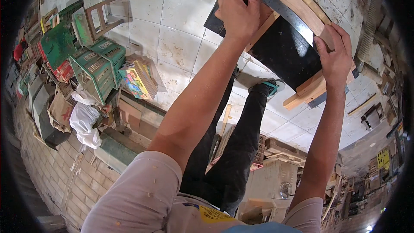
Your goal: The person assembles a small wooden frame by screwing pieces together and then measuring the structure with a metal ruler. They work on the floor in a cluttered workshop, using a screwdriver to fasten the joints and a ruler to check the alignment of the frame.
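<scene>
A black panel (284, 47) with a glossy patch lies in front of me at the upper right. Across its far side runs a curved light-wood strip (293, 1), with a second, yellower strip along its outer edge. My right hand (336, 58) is closed around the near right end of the curved strip, thumb on the inner side. My left hand (241, 15) is closed over a reddish wooden piece (266, 12) at the panel's left, its fingertips hidden. Wooden bars (307, 91) sit at the panel's near right corner; another wooden bar (262, 32) lies below my left hand.
Pale floor tiles (181, 13) surround the panel. At left stand green plastic crates (97, 67), a stack of colourful books (140, 80), a small wooden frame (101, 17) and a white plastic bag (85, 121). My foot (269, 87) is close to the panel. Wood scraps (284, 151) lie behind my legs.
</scene>
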The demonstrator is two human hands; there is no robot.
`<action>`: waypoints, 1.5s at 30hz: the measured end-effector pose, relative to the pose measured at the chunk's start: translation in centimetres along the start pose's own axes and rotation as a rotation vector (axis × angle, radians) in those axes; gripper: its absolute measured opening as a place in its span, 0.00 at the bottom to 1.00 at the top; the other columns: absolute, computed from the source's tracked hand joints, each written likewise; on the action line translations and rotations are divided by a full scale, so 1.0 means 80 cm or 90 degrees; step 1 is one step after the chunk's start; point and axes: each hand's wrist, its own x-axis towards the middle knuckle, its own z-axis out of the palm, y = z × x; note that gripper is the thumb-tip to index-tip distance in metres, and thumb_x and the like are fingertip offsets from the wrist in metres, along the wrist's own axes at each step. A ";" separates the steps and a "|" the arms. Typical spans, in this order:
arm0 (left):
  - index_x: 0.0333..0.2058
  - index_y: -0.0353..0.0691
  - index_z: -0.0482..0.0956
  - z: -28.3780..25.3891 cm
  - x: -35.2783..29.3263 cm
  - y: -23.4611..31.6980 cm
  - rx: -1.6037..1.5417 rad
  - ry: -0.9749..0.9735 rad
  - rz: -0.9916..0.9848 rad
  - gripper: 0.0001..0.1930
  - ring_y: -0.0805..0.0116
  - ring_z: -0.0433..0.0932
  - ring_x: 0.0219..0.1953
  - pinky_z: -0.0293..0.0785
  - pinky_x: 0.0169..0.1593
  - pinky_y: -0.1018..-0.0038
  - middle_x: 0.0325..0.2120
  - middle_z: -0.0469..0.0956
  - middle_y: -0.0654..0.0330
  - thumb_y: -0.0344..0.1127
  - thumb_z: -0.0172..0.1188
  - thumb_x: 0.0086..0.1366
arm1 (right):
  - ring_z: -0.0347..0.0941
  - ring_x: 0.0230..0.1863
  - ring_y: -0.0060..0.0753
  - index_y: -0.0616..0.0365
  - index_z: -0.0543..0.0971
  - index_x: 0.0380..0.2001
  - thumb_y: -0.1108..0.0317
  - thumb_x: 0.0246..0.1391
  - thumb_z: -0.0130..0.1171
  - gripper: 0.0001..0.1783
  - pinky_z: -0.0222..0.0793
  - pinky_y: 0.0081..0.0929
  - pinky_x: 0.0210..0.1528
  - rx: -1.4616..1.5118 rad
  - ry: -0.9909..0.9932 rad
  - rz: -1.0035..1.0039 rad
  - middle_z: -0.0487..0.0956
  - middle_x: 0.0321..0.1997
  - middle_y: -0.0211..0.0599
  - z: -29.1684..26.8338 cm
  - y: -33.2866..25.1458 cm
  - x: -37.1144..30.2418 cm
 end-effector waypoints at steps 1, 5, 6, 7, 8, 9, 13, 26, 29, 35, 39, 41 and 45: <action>0.41 0.35 0.85 0.001 0.000 -0.001 -0.008 -0.006 -0.005 0.20 0.48 0.82 0.46 0.72 0.54 0.53 0.41 0.83 0.48 0.49 0.64 0.66 | 0.75 0.59 0.44 0.55 0.82 0.53 0.60 0.53 0.72 0.24 0.72 0.38 0.61 0.008 -0.003 0.007 0.78 0.58 0.38 -0.001 -0.002 0.000; 0.42 0.36 0.85 0.001 -0.001 -0.001 0.009 0.012 0.010 0.20 0.47 0.81 0.47 0.72 0.54 0.53 0.41 0.83 0.48 0.49 0.64 0.66 | 0.75 0.59 0.44 0.56 0.82 0.53 0.60 0.53 0.72 0.24 0.72 0.38 0.62 -0.008 -0.002 0.000 0.78 0.58 0.38 -0.003 -0.004 0.001; 0.41 0.36 0.85 0.001 -0.002 -0.001 0.001 0.008 0.005 0.20 0.47 0.81 0.47 0.71 0.54 0.53 0.41 0.83 0.49 0.49 0.64 0.66 | 0.75 0.59 0.44 0.56 0.82 0.53 0.60 0.53 0.72 0.24 0.72 0.38 0.62 -0.008 -0.003 -0.003 0.78 0.58 0.38 -0.003 -0.004 0.001; 0.41 0.36 0.85 0.000 -0.002 0.000 -0.007 0.004 0.002 0.20 0.47 0.80 0.47 0.71 0.54 0.53 0.41 0.83 0.49 0.49 0.64 0.66 | 0.75 0.58 0.44 0.56 0.82 0.53 0.60 0.53 0.72 0.24 0.72 0.38 0.62 -0.008 -0.003 -0.006 0.78 0.58 0.38 -0.004 -0.004 0.002; 0.41 0.36 0.85 0.001 -0.002 0.000 -0.001 0.009 0.006 0.20 0.47 0.80 0.47 0.71 0.54 0.52 0.41 0.82 0.49 0.49 0.64 0.66 | 0.75 0.58 0.44 0.56 0.82 0.53 0.60 0.53 0.72 0.24 0.72 0.38 0.62 -0.007 -0.004 -0.003 0.78 0.58 0.38 -0.003 -0.004 0.002; 0.41 0.36 0.85 0.002 -0.002 0.000 0.004 0.014 0.009 0.20 0.47 0.80 0.46 0.71 0.53 0.52 0.41 0.82 0.49 0.49 0.64 0.66 | 0.75 0.59 0.44 0.56 0.82 0.53 0.60 0.53 0.71 0.24 0.72 0.38 0.62 -0.007 -0.006 0.001 0.78 0.58 0.38 -0.003 -0.003 0.002; 0.40 0.37 0.84 0.000 -0.002 0.002 -0.046 -0.019 -0.022 0.14 0.51 0.72 0.51 0.61 0.55 0.52 0.42 0.78 0.55 0.44 0.64 0.67 | 0.75 0.59 0.44 0.56 0.82 0.53 0.60 0.53 0.72 0.25 0.72 0.39 0.61 -0.008 -0.010 0.018 0.78 0.58 0.38 -0.003 -0.004 0.002; 0.42 0.37 0.84 0.000 -0.001 0.000 -0.078 -0.048 -0.036 0.15 0.51 0.71 0.53 0.59 0.57 0.52 0.44 0.78 0.54 0.44 0.62 0.68 | 0.75 0.59 0.44 0.55 0.82 0.53 0.60 0.52 0.72 0.25 0.73 0.39 0.61 -0.012 0.007 -0.004 0.78 0.59 0.37 0.001 0.001 -0.001; 0.42 0.37 0.84 -0.001 -0.001 0.001 -0.077 -0.049 -0.039 0.15 0.51 0.71 0.53 0.59 0.57 0.51 0.44 0.78 0.54 0.44 0.62 0.68 | 0.75 0.58 0.45 0.55 0.82 0.53 0.60 0.52 0.72 0.25 0.73 0.39 0.61 -0.007 0.008 0.000 0.78 0.59 0.37 0.001 0.000 -0.001; 0.41 0.36 0.84 0.000 0.000 0.001 -0.094 -0.048 -0.038 0.15 0.50 0.71 0.52 0.60 0.57 0.51 0.44 0.78 0.53 0.44 0.63 0.68 | 0.75 0.58 0.45 0.56 0.82 0.53 0.59 0.53 0.72 0.25 0.73 0.39 0.60 -0.010 0.010 -0.003 0.78 0.58 0.38 0.000 0.000 -0.001; 0.42 0.36 0.84 -0.001 0.000 0.001 -0.078 -0.046 -0.045 0.15 0.50 0.71 0.53 0.60 0.57 0.51 0.44 0.78 0.53 0.44 0.63 0.67 | 0.75 0.58 0.45 0.55 0.82 0.52 0.59 0.53 0.72 0.24 0.73 0.39 0.60 0.002 0.010 0.011 0.78 0.59 0.37 0.000 -0.004 -0.001; 0.42 0.36 0.84 0.000 -0.001 0.001 -0.073 -0.045 -0.042 0.16 0.50 0.71 0.53 0.60 0.57 0.51 0.44 0.78 0.53 0.44 0.63 0.68 | 0.75 0.58 0.45 0.55 0.82 0.52 0.59 0.53 0.72 0.24 0.73 0.39 0.60 0.001 0.011 0.009 0.78 0.59 0.37 0.000 -0.003 -0.001; 0.42 0.36 0.84 0.001 -0.001 0.001 -0.063 -0.041 -0.037 0.16 0.51 0.71 0.53 0.60 0.57 0.51 0.44 0.78 0.53 0.44 0.63 0.68 | 0.75 0.59 0.44 0.54 0.82 0.53 0.59 0.53 0.72 0.24 0.73 0.38 0.60 -0.016 0.009 -0.005 0.77 0.59 0.36 0.001 0.001 -0.001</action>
